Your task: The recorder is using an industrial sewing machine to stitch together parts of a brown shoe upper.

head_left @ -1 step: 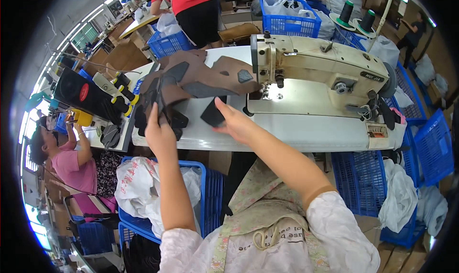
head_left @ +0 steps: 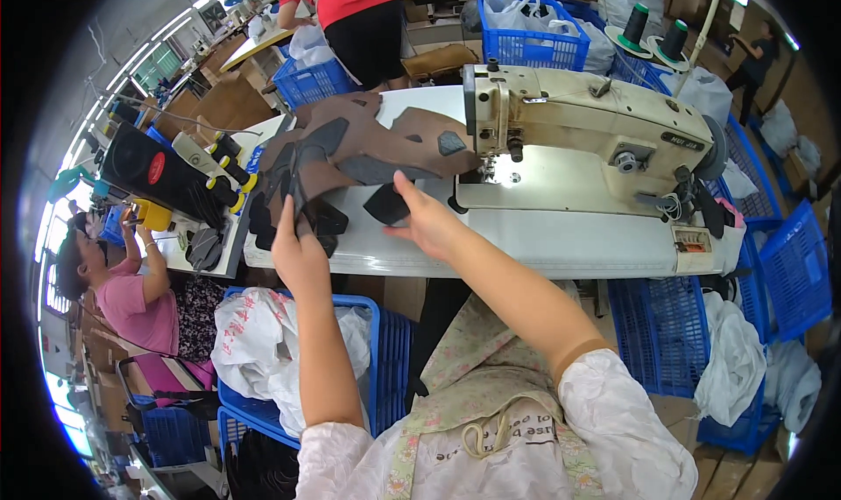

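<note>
Panels (head_left: 372, 165) in brown and grey lie at eleven o'clock, spread over the tabletop (head_left: 399, 250), which presumably bears their weight while the left hand (head_left: 302, 255) appears to pinch their near edge, the right hand (head_left: 435, 228) gripping a black piece (head_left: 385, 205) below the sewing machine (head_left: 569, 110) at one o'clock.

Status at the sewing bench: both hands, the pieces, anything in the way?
Right hand holding small black piece. Left hand at near edge of brown pieces. Sewing machine close on the right; no obstruction seen between hands.
</note>
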